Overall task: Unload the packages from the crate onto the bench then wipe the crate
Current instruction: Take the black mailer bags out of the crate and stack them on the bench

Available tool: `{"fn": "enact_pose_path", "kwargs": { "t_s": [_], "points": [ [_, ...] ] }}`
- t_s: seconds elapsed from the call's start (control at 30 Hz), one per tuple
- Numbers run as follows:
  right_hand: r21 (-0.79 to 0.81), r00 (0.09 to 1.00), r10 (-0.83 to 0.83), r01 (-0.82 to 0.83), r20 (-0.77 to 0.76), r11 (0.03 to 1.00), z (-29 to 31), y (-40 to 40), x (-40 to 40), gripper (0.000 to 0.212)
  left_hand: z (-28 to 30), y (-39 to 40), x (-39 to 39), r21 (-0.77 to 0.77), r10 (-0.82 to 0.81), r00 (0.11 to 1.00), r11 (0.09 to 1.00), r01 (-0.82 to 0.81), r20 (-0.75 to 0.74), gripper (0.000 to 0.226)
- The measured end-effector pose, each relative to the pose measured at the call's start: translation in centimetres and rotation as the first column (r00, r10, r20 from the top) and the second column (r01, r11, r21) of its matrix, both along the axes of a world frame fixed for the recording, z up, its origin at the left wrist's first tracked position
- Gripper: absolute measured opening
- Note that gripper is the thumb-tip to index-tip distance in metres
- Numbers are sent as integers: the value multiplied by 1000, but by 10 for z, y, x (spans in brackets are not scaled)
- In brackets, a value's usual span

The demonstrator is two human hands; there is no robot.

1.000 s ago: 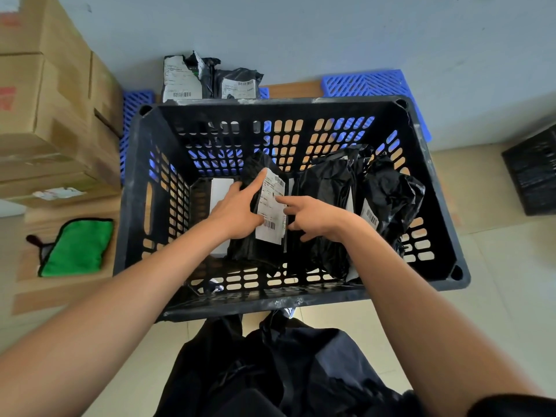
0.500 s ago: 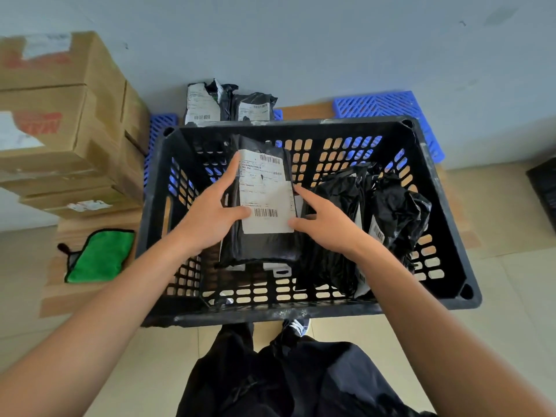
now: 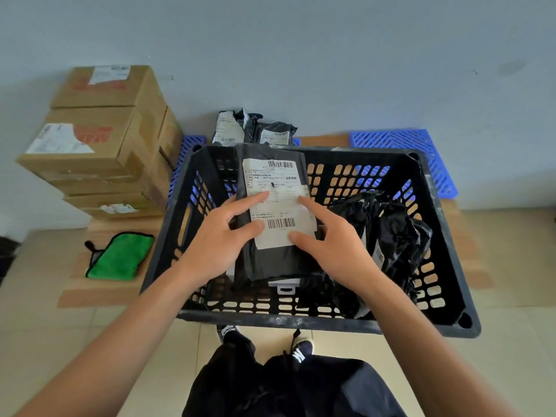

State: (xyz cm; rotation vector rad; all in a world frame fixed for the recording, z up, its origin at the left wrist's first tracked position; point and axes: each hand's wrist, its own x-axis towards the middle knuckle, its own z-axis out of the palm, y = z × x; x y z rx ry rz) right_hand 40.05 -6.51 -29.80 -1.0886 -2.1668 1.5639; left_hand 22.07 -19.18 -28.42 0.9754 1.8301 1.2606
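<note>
The parcel point(image 3: 272, 212) could slip or snag on the crate point(image 3: 445, 299) rim at 12 o'clock, since its plastic skin looks slick and it is only pinched at the sides. The left hand point(image 3: 216, 239) at 9 o'clock and the right hand point(image 3: 334, 245) at 3 o'clock reach forward, thumbs on the label, fingers curled behind the parcel, which is above the crate. Two parcels point(image 3: 252, 129) lie on the table at 12 o'clock; crumpled bags point(image 3: 397, 230) remain inside.
</note>
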Motion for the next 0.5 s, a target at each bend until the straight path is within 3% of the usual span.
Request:
{"fn": "enact_pose_path", "kwargs": {
  "t_s": [0.5],
  "points": [
    [56, 987, -77, 86, -141, 995, 30, -9, 33, 66, 34, 1, 26, 66, -60, 995, 996, 65, -85, 48]
  ]
}}
